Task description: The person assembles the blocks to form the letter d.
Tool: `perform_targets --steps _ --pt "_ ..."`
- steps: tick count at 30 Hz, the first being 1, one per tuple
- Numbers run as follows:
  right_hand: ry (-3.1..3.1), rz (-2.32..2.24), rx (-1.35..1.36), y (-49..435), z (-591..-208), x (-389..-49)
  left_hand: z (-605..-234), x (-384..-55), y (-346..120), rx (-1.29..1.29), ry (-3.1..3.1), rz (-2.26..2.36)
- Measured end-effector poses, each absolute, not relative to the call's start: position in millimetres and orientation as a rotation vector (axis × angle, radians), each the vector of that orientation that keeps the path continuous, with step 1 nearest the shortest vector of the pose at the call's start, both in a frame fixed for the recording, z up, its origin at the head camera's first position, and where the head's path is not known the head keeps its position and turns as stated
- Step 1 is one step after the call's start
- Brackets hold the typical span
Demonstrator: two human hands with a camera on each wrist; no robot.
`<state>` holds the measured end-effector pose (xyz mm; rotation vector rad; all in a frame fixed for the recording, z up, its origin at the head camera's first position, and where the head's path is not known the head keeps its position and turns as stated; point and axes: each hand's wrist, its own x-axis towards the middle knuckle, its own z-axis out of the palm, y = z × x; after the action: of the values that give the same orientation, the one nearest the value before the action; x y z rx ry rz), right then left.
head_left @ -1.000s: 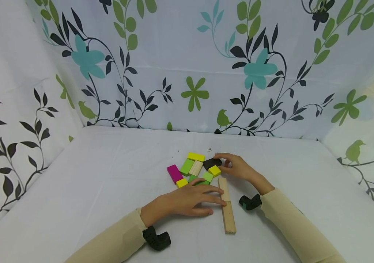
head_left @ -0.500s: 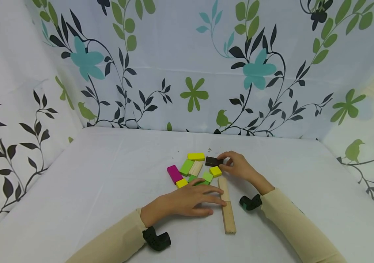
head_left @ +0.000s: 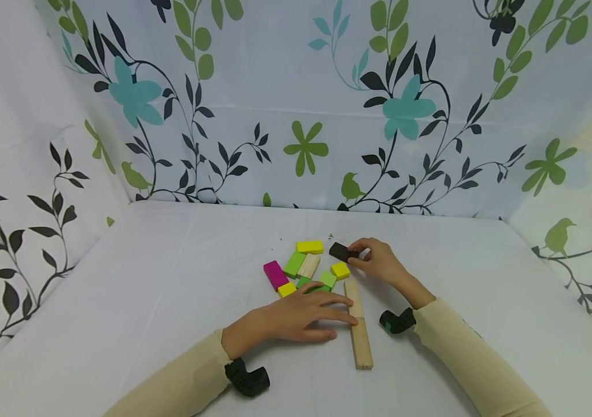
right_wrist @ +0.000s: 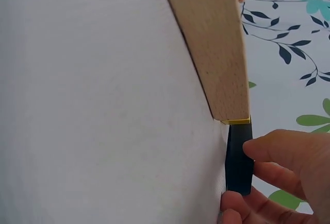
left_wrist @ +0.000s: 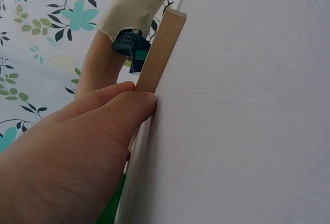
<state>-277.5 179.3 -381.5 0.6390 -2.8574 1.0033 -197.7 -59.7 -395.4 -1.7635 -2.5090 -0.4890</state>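
My right hand [head_left: 383,267] pinches the near end of a black wooden block [head_left: 340,251] between thumb and fingers; the right wrist view shows the dark block [right_wrist: 239,157] close against the white table. My left hand [head_left: 286,317] lies with fingers extended, fingertips touching two plain wooden blocks [head_left: 361,344] set end to end in a line. In the left wrist view its thumb and a finger are beside the plain block [left_wrist: 162,49]. A small yellow block [head_left: 339,270] lies between the black block and the plain row.
Left of the black block, a cluster holds a yellow block [head_left: 309,247], a light green block [head_left: 294,264], a pale wooden block [head_left: 308,266] and a magenta block [head_left: 275,275]. Another yellow block [head_left: 287,289] and green blocks [head_left: 328,280] sit by my left hand. A patterned curtain [head_left: 306,104] rises behind the table.
The black block has moved slightly right, away from the cluster, and turned in my right hand's fingers. The small yellow block shifted slightly right at first. My left hand stays put.
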Motion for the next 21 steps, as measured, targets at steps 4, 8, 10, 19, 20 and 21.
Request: perform_targets --steps 4,8,10,19,20,21 --pt "-2.879 1.013 0.611 180 -381 -276 -396 -198 -59 -1.762 -2.505 -0.482" --pt "-2.895 1.008 0.604 179 -380 -273 -396 -198 -60 -1.765 -2.504 -0.492" --pt "-2.909 1.004 0.594 179 -379 -272 -396 -198 -60 -1.766 -2.507 -0.493" --pt "-2.967 0.992 0.594 179 -376 -268 -396 -198 -59 -1.764 -2.526 -0.483" --pt "-2.971 0.987 0.599 179 -376 -267 -396 -198 -59 -1.765 -2.524 -0.483" --pt "-2.977 0.988 0.596 179 -376 -267 -396 -197 -59 -1.766 -2.528 -0.486"
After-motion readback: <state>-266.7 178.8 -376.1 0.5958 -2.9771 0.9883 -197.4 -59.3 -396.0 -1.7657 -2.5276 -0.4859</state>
